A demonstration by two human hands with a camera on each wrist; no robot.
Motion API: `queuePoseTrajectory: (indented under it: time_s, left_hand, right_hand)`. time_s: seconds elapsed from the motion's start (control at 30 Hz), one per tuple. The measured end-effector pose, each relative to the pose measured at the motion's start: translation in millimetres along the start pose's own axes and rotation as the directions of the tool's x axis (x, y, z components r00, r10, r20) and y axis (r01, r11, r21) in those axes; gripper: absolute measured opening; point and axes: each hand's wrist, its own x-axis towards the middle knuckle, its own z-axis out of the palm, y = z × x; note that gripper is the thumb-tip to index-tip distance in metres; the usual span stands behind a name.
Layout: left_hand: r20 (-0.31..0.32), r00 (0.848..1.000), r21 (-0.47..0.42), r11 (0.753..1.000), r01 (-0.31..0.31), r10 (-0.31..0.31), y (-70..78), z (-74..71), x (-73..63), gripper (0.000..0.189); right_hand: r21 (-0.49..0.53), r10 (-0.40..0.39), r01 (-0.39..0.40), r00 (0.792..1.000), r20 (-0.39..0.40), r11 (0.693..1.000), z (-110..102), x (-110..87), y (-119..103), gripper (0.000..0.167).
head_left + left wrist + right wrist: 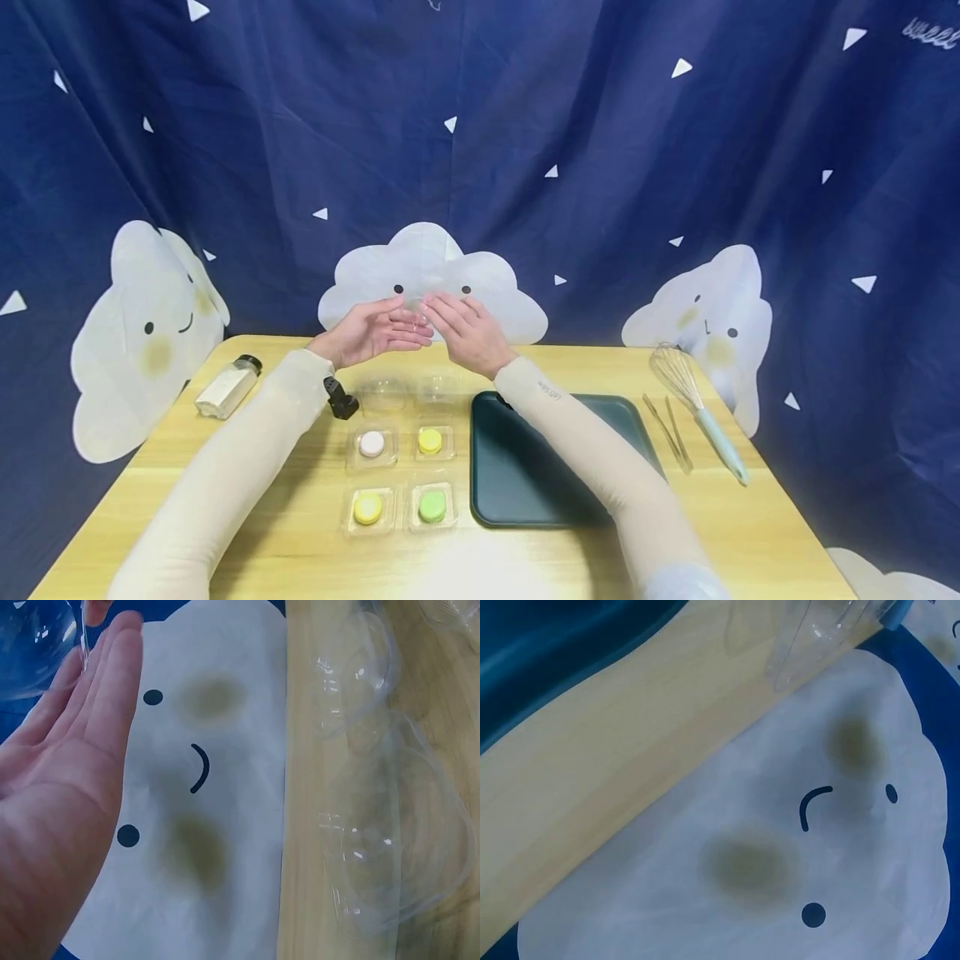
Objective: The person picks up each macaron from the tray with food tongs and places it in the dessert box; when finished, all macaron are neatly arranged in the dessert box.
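Observation:
Both hands are raised over the table's far edge, with a clear plastic container piece (pixel 412 312) between them. It has a rounded, domed part (pixel 34 645), seen in the left wrist view. My left hand (pixel 371 332) holds it from the left, thumb above and fingers stretched out below. From the right, my right hand (pixel 468 335) grips its edge, back of the hand towards me and thumb hidden. Below stand clear containers bearing a pale macaron (pixel 371 443), a yellow macaron (pixel 430 441), another yellow macaron (pixel 367 508) and a green macaron (pixel 432 506).
More clear plastic domes (pixel 384 392) stand behind the macarons. A dark green tray (pixel 540 500) lies under my right forearm. Tongs (pixel 673 433) and a whisk (pixel 701 408) lie at the right. A jar with a black lid (pixel 228 387) lies at the left. A blue curtain (pixel 480 125) hangs behind.

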Motion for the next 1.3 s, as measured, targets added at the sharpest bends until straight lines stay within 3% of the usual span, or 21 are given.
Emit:
queuePoseTrajectory:
  time_s: [0.13,0.23,0.33,0.4,0.47,0.53,0.6,0.7,0.77,0.83,1.0,1.07,1.17,1.3]
  left_hand:
    - [0.002,1.000,0.029,0.999,0.013,-0.013,0.4,0.2,-2.8,0.059]
    - [-0.048,0.999,0.044,0.999,-0.019,0.021,-0.7,1.6,-4.2,0.056]
    - [-0.138,0.984,0.150,0.985,-0.089,0.110,-3.1,5.4,-6.2,0.051]
    - [-0.200,0.962,0.277,0.953,-0.123,0.183,-5.8,9.6,-8.3,0.050]
    - [-0.238,0.941,0.395,0.909,-0.134,0.242,-9.2,14.5,-10.6,0.053]
    - [-0.249,0.926,0.477,0.868,-0.138,0.284,-13.1,19.0,-12.6,0.058]
    - [-0.245,0.919,0.516,0.844,-0.146,0.309,-17.0,22.9,-14.8,0.064]
    - [-0.244,0.908,0.601,0.788,-0.134,0.340,-23.5,27.4,-18.0,0.072]
    - [-0.255,0.897,0.655,0.747,-0.115,0.361,-28.0,31.3,-21.2,0.076]
    - [-0.258,0.887,0.704,0.704,-0.099,0.383,-32.7,36.5,-24.2,0.078]
    - [-0.230,0.875,0.756,0.645,-0.115,0.426,-42.7,53.5,-31.0,0.080]
    - [-0.218,0.876,0.768,0.629,-0.119,0.431,-46.8,59.7,-33.6,0.080]
    - [-0.208,0.885,0.780,0.617,-0.107,0.416,-53.9,67.1,-37.7,0.081]
    - [-0.204,0.907,0.770,0.632,-0.083,0.368,-64.7,72.5,-43.0,0.081]
  right_hand:
    - [0.025,0.011,-0.012,1.000,0.029,1.000,-3,-0.2,-2,0.063]
    - [0.108,0.062,-0.071,0.995,0.081,0.992,-4,1.4,-5,0.069]
    - [0.271,0.165,-0.207,0.971,0.172,0.940,-7,4.7,-8,0.082]
    - [0.390,0.245,-0.325,0.939,0.241,0.861,-10,6.6,-9,0.090]
    - [0.485,0.325,-0.453,0.887,0.328,0.748,-15,8.4,-9,0.097]
    - [0.540,0.385,-0.564,0.824,0.416,0.625,-19,8.8,-7,0.101]
    - [0.567,0.423,-0.660,0.751,0.507,0.492,-23,7.8,-5,0.105]
    - [0.583,0.435,-0.750,0.658,0.614,0.312,-27,4.1,-2,0.109]
    - [0.588,0.413,-0.777,0.623,0.664,0.226,-30,0.8,-1,0.110]
    - [0.596,0.379,-0.785,0.609,0.697,0.165,-34,-3.6,-2,0.109]
    - [0.627,0.294,-0.775,0.620,0.727,0.082,-47,-14.3,-8,0.103]
    - [0.632,0.271,-0.771,0.627,0.730,0.080,-53,-17.4,-12,0.099]
    - [0.622,0.248,-0.776,0.627,0.739,0.109,-61,-22.4,-20,0.090]
    - [0.597,0.232,-0.787,0.616,0.753,0.154,-66,-30.8,-30,0.083]
